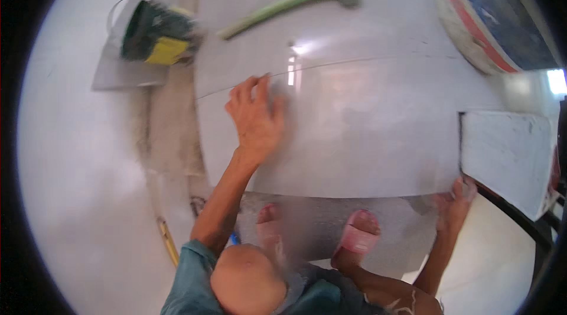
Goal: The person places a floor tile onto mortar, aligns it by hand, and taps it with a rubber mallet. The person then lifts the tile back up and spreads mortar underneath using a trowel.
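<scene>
Dark green with a yellow patch, a bucket (139, 31) is sitting past the left edge of the far tile (401, 25), its thin handle arching leftward; its contents are staying out of your view. Nearer you on that side, a yellow bar (169, 243) is pointing away from you, slanting slightly left. Your left hand (257, 123) is resting back up near the left edge of the near tile (366, 132), its open fingers spreading and bending toward the seam. That grey, glossy tile is lying before you, its long axis running left to right, its near edge facing your pink slippers (357, 238). On the far tile, a hammer (289, 5) is lying aslant, its green handle pointing toward the left edge and its head rightward and away. Your right hand (455, 200) is meeting the near tile's near right corner; whether it is gripping there, you cannot tell. Just beside the right edge, a white block (508, 152) is sitting, and farther off a large white, red and blue bucket (502, 16) is hiding its contents.
</scene>
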`<action>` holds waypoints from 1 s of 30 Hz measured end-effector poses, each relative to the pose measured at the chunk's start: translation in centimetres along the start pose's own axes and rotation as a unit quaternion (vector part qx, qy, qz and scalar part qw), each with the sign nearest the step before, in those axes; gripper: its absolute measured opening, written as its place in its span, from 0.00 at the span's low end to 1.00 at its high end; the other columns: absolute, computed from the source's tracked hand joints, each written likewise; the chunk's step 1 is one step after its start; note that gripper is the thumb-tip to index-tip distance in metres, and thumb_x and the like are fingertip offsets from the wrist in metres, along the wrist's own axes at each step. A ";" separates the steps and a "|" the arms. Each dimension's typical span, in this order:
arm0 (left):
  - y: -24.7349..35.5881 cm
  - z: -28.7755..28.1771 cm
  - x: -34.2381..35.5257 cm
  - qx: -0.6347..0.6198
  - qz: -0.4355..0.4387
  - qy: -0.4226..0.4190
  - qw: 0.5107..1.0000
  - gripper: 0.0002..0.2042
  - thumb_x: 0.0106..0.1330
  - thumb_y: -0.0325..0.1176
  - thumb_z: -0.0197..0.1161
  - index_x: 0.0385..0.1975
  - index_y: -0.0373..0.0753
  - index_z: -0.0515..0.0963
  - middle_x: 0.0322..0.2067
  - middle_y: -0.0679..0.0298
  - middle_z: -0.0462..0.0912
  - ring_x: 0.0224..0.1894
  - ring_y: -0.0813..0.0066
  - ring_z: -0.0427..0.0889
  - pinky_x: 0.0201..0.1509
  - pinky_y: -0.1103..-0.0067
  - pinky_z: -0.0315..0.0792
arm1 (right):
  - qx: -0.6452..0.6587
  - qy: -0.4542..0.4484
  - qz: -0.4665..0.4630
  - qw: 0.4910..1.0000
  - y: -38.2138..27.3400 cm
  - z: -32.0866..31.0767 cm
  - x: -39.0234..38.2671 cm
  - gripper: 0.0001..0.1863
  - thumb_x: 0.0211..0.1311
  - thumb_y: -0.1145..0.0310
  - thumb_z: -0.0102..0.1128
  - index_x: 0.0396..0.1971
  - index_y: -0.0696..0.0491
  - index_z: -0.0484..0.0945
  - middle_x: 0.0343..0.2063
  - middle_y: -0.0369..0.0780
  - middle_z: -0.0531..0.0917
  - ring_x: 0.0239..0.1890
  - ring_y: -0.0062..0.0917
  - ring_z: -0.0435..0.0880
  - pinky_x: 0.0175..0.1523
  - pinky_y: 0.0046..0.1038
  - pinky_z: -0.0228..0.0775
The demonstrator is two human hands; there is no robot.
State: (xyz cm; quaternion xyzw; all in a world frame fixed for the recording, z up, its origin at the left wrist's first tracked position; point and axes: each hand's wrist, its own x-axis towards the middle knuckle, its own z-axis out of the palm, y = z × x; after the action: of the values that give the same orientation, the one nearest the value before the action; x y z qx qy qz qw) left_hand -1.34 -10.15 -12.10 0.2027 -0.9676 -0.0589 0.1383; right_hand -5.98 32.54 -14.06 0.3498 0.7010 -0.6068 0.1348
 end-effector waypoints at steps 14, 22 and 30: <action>-15.3 -3.3 -4.7 0.127 -0.162 -0.063 0.977 0.28 0.67 0.52 0.50 0.64 0.47 0.64 0.65 0.58 0.62 0.66 0.45 0.55 0.63 0.49 0.48 | 0.083 0.014 -0.043 0.996 2.2 -1.3 1.8 0.29 0.63 0.63 0.59 0.61 0.53 0.59 0.53 0.44 0.73 0.52 0.38 0.76 0.50 0.40 0.74; -16.9 -2.9 -4.3 0.229 -0.145 -0.074 0.960 0.28 0.68 0.50 0.49 0.65 0.42 0.63 0.65 0.61 0.64 0.68 0.52 0.57 0.62 0.49 0.55 | -0.107 0.047 -0.082 0.990 3.8 -3.8 5.7 0.22 0.63 0.64 0.54 0.55 0.51 0.65 0.41 0.40 0.76 0.37 0.30 0.77 0.38 0.35 0.77; -14.9 -0.1 -3.8 0.202 -0.140 -0.073 0.967 0.27 0.70 0.50 0.47 0.66 0.46 0.63 0.67 0.65 0.61 0.69 0.56 0.54 0.63 0.51 0.51 | -0.191 0.070 -0.239 0.949 7.7 -4.8 9.0 0.19 0.62 0.61 0.61 0.46 0.57 0.69 0.30 0.39 0.76 0.22 0.22 0.75 0.25 0.30 0.75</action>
State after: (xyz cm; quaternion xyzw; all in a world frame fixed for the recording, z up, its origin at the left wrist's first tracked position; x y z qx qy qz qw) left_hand 7.68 -22.20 -15.44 0.3552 -0.9288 0.1043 0.0142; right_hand -6.27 40.18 -24.30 0.1817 0.8746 -0.4495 0.0009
